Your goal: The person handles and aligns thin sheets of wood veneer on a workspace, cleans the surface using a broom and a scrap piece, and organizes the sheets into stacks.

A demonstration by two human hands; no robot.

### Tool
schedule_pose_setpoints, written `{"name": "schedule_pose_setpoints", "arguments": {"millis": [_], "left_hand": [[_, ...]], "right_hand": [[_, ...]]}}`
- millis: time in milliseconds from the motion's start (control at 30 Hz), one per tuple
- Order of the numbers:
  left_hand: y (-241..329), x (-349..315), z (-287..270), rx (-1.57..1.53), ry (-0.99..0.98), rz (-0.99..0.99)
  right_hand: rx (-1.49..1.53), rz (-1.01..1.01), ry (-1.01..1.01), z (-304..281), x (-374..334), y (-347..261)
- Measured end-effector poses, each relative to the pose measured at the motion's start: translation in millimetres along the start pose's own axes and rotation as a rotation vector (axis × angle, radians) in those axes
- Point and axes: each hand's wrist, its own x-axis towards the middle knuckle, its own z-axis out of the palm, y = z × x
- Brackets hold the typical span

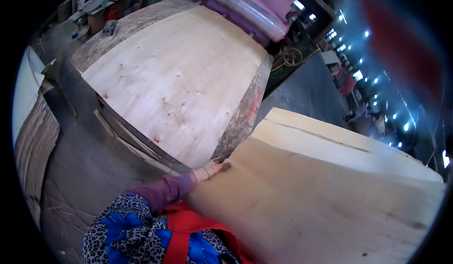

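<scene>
My left hand (207, 172), in a pale glove with dark fingertips showing, grips the near left edge of a large tan wood veneer sheet (311, 193). The sheet spreads across the lower right and hides whatever lies beneath it. My right hand does not show. Ahead of me, another pale veneer sheet (174, 85) with small knots lies flat on a stained, worn board surface (240, 127). Its near corner ends close to my left hand. Beyond the held sheet's far edge, a lighter sheet (311, 129) with a long dark split shows.
Pink and purple rollers (236, 4) stand at the far end of the boards. Stacked veneer (37, 136) is at the left. Thin wood strips (127, 141) lie beside the board stack. A wheel (291, 56) sits past the right side. Scraps litter the floor (80, 169).
</scene>
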Motion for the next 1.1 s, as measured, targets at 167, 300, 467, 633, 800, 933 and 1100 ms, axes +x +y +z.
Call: {"name": "schedule_pose_setpoints", "arguments": {"millis": [167, 300, 467, 633, 800, 933, 1100], "left_hand": [[29, -36, -32, 0.144, -0.03, 0.231], [62, -64, -47, 0.202, 0.015, 0.45], [94, -115, -72, 0.217, 0.137, 0.692], [123, -183, -135, 0.089, 0.229, 0.713], [155, -270, -204, -0.064, 0.476, 0.859], [190, -352, -228, 0.079, 0.7, 0.793], [181, -417, -238, 0.103, 0.929, 0.975]], "right_hand": [[0.122, -0.168, -0.002, -13, -26, -65], [0.234, -0.33, -0.045, -22, -59, -124], [0.343, -0.533, -0.127, -27, -111, -195], [0.455, -0.693, -0.241, -19, -175, -272], [0.543, -0.802, -0.37, 0, -239, -355], [0.609, -0.834, -0.475, 28, -276, -404], [0.696, -0.872, -0.613, 80, -301, -471]]}}
